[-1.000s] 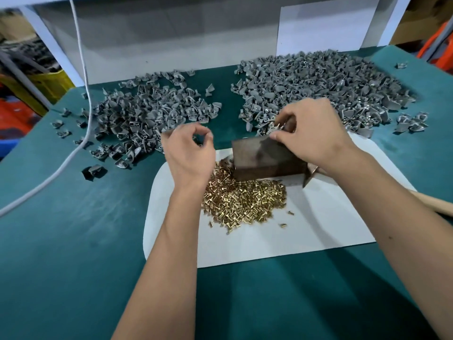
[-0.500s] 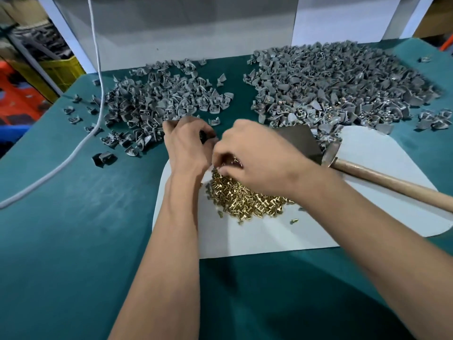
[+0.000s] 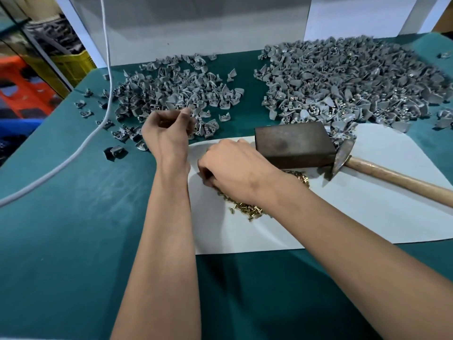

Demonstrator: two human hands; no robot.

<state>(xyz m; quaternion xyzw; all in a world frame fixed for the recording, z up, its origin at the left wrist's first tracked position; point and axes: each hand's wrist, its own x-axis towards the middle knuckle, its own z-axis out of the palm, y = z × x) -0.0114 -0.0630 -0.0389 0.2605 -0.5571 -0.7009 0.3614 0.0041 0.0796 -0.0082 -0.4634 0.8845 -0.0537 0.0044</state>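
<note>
A heap of small brass rivets (image 3: 247,208) lies on a white sheet (image 3: 367,217). My right hand (image 3: 235,170) is pressed down into the heap with fingers curled under, gripping rivets. My left hand (image 3: 169,128) hovers at the near edge of the left pile of grey metal pieces (image 3: 176,92). Its fingers are curled with the tips among the pieces, and whether they hold one is hidden. A larger pile of grey pieces (image 3: 343,79) lies at the back right. A dark steel block (image 3: 291,143) stands just right of my right hand.
A hammer (image 3: 392,175) with a wooden handle lies on the sheet, its head against the block. A white cable (image 3: 103,94) runs down across the green table (image 3: 73,217) at the left. A white panel stands behind the piles. A yellow crate (image 3: 73,65) sits beyond the table's left edge.
My right hand left the block, crossed to meet my left hand, then settled into the rivets. My left hand moved away to the left pile.
</note>
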